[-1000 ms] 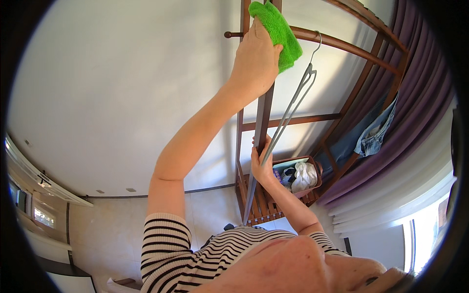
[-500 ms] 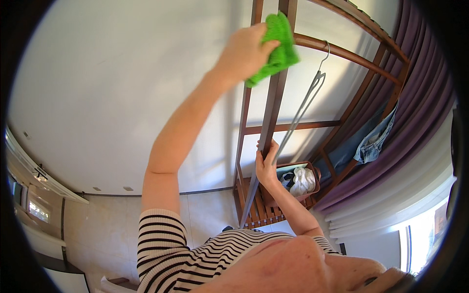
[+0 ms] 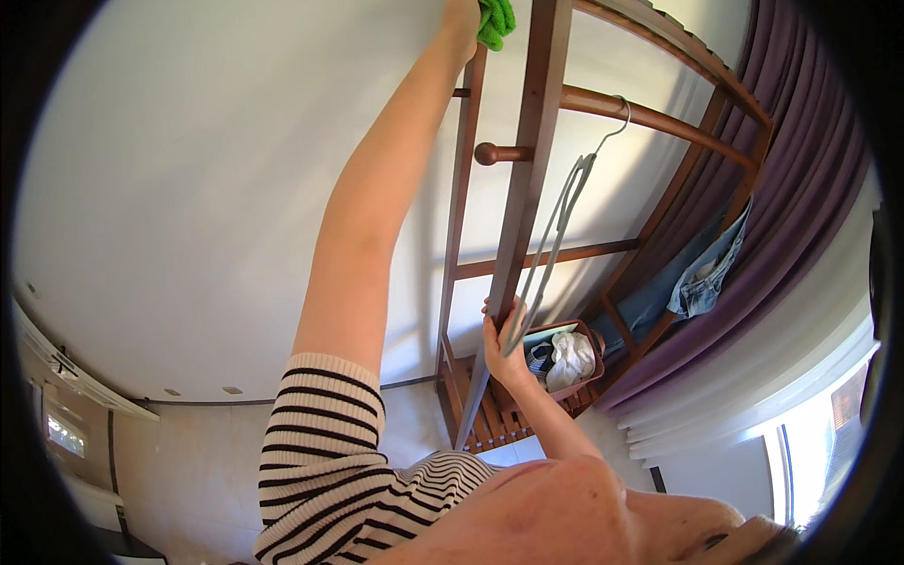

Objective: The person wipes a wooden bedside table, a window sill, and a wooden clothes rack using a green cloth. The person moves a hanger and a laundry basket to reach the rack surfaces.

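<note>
At top of frame, left hand (image 3: pixel 463 13) presses green cloth (image 3: pixel 495 19) against wooden rack (image 3: pixel 527 179), grip cut off; right hand (image 3: pixel 505 344) wraps fingers around rack's front post, beside hanger (image 3: pixel 560 226).

Bright daylight comes from the window (image 3: pixel 815 428) at lower right, where the glass is blown out. The wall (image 3: pixel 188 188) is evenly lit, with soft shadows. Fisheye bending curves the rack (image 3: pixel 527 169); corners are black.
</note>
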Action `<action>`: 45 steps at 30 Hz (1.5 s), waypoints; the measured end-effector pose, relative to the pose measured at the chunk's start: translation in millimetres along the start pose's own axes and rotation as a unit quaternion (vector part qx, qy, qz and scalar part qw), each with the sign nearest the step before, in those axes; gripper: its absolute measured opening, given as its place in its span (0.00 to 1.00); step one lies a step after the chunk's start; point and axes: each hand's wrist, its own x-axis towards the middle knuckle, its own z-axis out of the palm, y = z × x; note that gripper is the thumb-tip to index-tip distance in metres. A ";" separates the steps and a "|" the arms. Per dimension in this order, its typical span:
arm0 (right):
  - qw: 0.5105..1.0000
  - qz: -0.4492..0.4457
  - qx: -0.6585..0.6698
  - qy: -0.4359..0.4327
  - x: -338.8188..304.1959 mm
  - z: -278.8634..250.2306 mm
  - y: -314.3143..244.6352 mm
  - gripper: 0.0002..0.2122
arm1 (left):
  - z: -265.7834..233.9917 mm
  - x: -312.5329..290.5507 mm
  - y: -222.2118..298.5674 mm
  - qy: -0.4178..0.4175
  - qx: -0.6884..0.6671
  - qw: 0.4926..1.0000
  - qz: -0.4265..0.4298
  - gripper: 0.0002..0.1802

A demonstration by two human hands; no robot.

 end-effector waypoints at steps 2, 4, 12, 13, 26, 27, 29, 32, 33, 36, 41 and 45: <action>0.999 -0.028 -0.012 -0.010 0.9 0.4 -0.2 0.15 | 12.6 -17.6 10.8 -0.076 -0.031 0.992 0.091 0.21; 1.000 -0.024 -0.015 -0.008 1.0 0.1 -2.6 0.15 | 31.2 -43.1 25.6 -0.056 -0.002 0.989 0.135 0.23; 1.000 -0.012 -0.020 -0.006 -4.5 -0.9 -12.7 0.17 | 38.2 -65.6 55.2 -0.042 0.297 0.799 0.521 0.20; 0.999 -0.021 -0.029 -0.002 -5.3 -0.5 -11.9 0.18 | 26.7 -52.6 48.4 -0.020 0.315 0.792 0.522 0.20; 1.000 -0.003 -0.019 -0.013 0.2 -2.1 -15.3 0.14 | -55.9 -117.3 -38.0 -0.016 0.670 0.671 0.318 0.13; 1.000 0.015 -0.017 -0.012 -0.5 -3.2 -15.9 0.14 | -60.0 -122.5 -28.6 -0.027 0.654 0.686 0.317 0.13; 0.999 0.026 0.005 -0.020 -2.8 -4.2 -17.9 0.13 | -69.1 -144.3 -20.1 0.050 0.569 0.734 0.367 0.11; 0.999 0.000 -0.038 -0.014 -4.6 -4.2 -18.9 0.16 | -87.6 -184.6 -31.4 0.160 0.434 0.828 0.316 0.14; 0.998 -0.011 -0.057 -0.008 -4.2 -3.7 -18.6 0.18 | -87.1 -192.0 -45.6 0.170 0.448 0.838 0.262 0.15; 1.000 0.014 -0.021 -0.010 -3.4 -2.7 -17.1 0.16 | -69.2 -188.5 -99.2 0.164 0.455 0.841 0.244 0.22; 0.999 0.001 -0.047 0.000 -4.6 -3.8 -17.2 0.14 | -50.5 -162.3 -149.8 0.151 0.474 0.819 0.287 0.26; 1.000 0.014 -0.023 -0.009 -6.5 -3.0 -19.0 0.14 | -67.5 -200.1 -188.7 0.155 0.508 0.808 0.254 0.39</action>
